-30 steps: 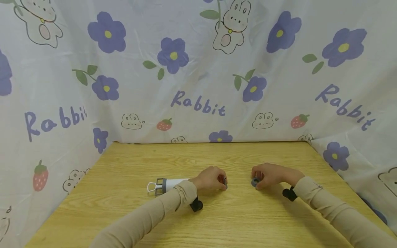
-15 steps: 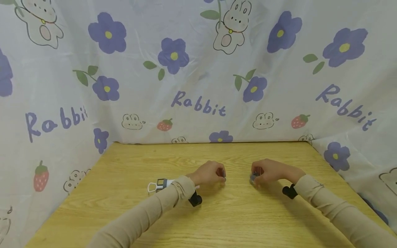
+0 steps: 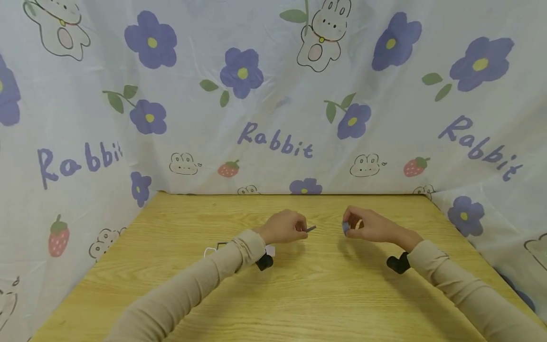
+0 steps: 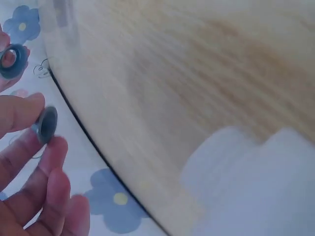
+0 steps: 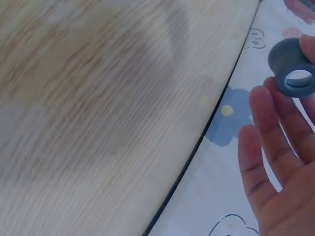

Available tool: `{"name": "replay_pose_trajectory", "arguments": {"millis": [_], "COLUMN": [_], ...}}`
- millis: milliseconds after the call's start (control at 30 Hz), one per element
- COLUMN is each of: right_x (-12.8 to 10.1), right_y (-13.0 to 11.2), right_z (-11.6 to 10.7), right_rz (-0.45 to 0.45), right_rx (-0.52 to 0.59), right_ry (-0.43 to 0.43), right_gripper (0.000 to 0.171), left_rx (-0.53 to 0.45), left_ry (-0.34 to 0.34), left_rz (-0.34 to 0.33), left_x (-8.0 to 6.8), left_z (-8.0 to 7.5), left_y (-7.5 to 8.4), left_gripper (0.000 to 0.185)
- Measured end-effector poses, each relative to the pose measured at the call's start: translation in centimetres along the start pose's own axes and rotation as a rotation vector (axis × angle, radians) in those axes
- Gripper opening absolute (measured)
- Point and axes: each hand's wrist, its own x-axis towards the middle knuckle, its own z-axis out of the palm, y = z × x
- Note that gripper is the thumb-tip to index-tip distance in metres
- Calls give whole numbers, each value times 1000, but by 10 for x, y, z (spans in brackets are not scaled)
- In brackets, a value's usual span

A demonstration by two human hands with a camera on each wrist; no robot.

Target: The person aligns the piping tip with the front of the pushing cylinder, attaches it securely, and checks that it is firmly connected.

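Note:
My left hand (image 3: 285, 226) pinches a small grey round cap-like piece (image 4: 48, 125) between thumb and fingers, raised above the wooden table. Opposite it, my right hand (image 3: 369, 225) holds a hollow grey ring-shaped piece (image 5: 285, 58) by its side, its round opening showing in the right wrist view. A gap separates the two pieces in the head view. Beneath the left forearm lies a white cylindrical object (image 3: 270, 251), mostly covered by the sleeve; the tip of its white loop (image 3: 208, 251) peeks out. In the left wrist view the white body (image 4: 256, 182) is large and blurred.
The wood-grain table (image 3: 325, 294) runs back to a white curtain (image 3: 273, 99) printed with flowers and rabbits, which also hangs at both sides. Black wrist-worn cameras (image 3: 398, 262) hang under both wrists.
Both hands have risen off the table and shifted away from the body, carrying their grey pieces. The left sleeve now covers more of the white cylindrical object.

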Motion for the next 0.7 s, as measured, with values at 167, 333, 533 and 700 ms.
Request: {"name": "replay_pose_trajectory", "arguments": {"millis": [167,333,533,700], "right_x": [3,8,15,21], "right_y": [-7,-13,-17,-25], "right_z": [1,5,12,17], "right_rz": [1,-3,-7,-30], "right_rx": [19,19,21,32], "right_ry": [23,29,20,11], "right_gripper": [23,23,24,24], "left_rx": [354,588,591,577], "left_ry": [83,170,189,169], "left_rz": [64,138,152,139], "left_x": [0,0,2,6], "left_z": [-3,-2,-3,-3], "left_y": [6,11,19,26], "left_gripper": [9,11,10,6]}}
